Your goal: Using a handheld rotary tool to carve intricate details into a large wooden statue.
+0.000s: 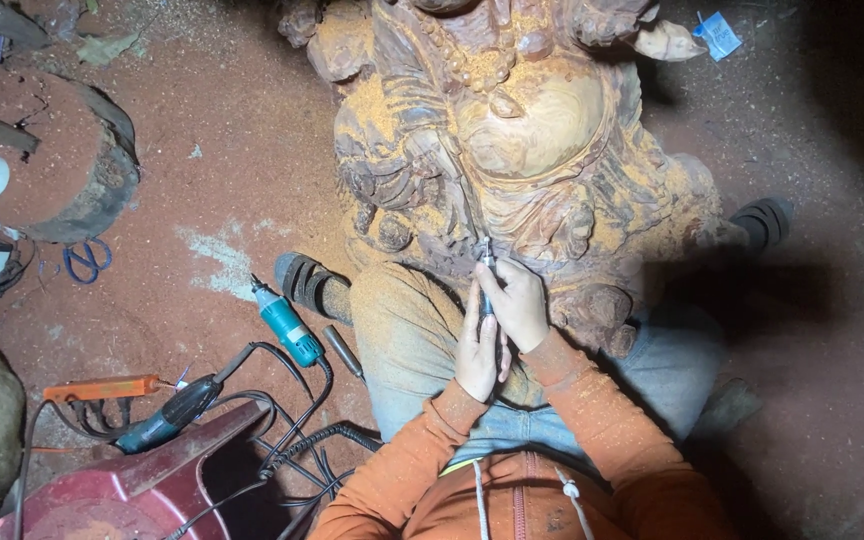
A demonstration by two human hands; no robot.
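Both hands (500, 325) — rotary tool (485, 275), wooden carving (512, 150)

There is one big carved wooden statue (522, 150). Two hands, the left hand (479, 350) and the right hand (520, 305), hold one small carving tool (486, 275). Two teal power tools (287, 322) (167, 415) lie nearby. There are two sandals (304, 282) (764, 220) and one blue scissors (85, 260).

A woodcarving workshop: red sawdust over the floor (222, 150), a large half-carved wooden statue (522, 140), corded power tools (287, 325) and tangled cables (292, 440) lying about.
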